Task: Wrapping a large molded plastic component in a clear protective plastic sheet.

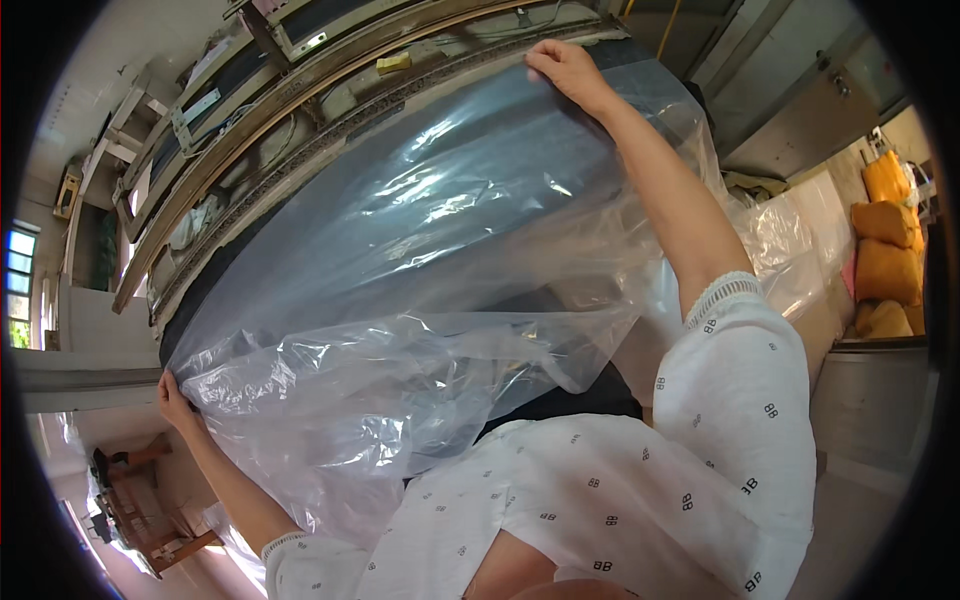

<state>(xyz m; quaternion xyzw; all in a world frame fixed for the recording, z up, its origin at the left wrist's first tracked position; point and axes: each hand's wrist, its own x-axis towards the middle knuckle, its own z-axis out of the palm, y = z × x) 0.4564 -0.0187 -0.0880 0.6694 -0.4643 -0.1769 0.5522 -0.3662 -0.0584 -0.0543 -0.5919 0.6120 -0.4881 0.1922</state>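
A wide sheet of clear plastic film [440,215] spreads over a dark surface in front of me, glossy and wrinkled, its near part bunched and hanging toward my body. At the far right my right hand [570,75] pinches the film's far edge, with the arm stretched out. Lower down on the left, my left hand [176,400] grips the film's left corner, fingers closed around it. Between the two hands the film's far edge runs slantwise along the machine. Whether the film is one layer or more, I cannot tell.
A long machine frame with metal rails [270,110] borders the film on the far side. A small yellow block [394,63] rests on it. More clear film [790,240] lies at the right, near orange bundles [888,245]. A wooden stool-like object [165,500] stands lower left.
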